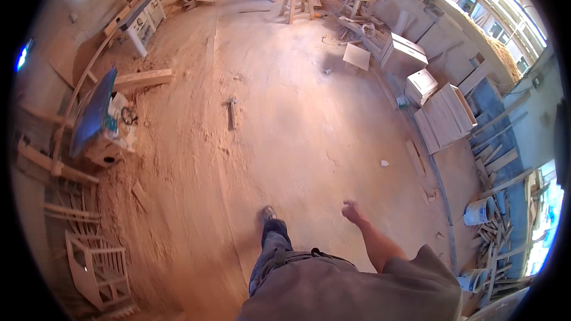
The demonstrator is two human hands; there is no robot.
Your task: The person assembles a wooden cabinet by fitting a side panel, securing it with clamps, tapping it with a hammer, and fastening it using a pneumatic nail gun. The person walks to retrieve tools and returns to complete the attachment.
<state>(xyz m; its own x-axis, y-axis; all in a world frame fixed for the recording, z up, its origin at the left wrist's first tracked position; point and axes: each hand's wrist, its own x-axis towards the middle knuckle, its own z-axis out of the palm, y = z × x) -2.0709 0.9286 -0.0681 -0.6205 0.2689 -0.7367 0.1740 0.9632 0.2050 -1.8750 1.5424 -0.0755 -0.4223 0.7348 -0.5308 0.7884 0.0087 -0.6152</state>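
Observation:
My right hand [353, 211] hangs out over the dusty floor, in front of my body and to the right. It is small in view, its fingers loosely bent and partly apart, and nothing shows in it. Bare floor lies under it, and the nearest small thing is a pale scrap [384, 163] farther ahead on the right. My left hand is out of view. One foot [269, 213] is stretched forward on the floor, left of my right hand.
At left stand a machine with a blue top [95, 113], a wooden beam [143, 78] and a slatted wooden frame [101, 270]. A hammer-like tool [232, 114] lies ahead. Wooden cabinets [446, 116], a white bucket [479, 211] and offcuts line the right. A wooden stool [299, 5] stands far ahead.

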